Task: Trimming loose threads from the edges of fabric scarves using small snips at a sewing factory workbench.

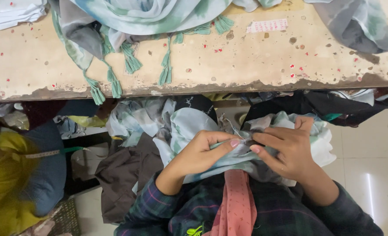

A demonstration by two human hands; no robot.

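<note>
Both hands pinch a bunched pale teal scarf (189, 126) in the lap: left hand (198, 153) and right hand (290, 148) closed on one fold, fingertips hiding whatever lies between them (a thin thread (233, 127) barely shows). Above, a worn tabletop (246, 57) carries a tasselled scarf (133, 22).

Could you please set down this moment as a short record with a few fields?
Setting: worn, paint-flecked worktable above, pale tiled floor at right
Left hand: left hand pinches a fold of pale blue-green fabric bunched in the lap
Right hand: right hand pinches the same fabric close beside the left fingertips
Thread: thin thread rises from between the fingertips; no needle can be made out
On the table: matching scarf with teal tassels hanging over the edge
Nearby: brown cloth at left; pink strip down the person's front
</note>
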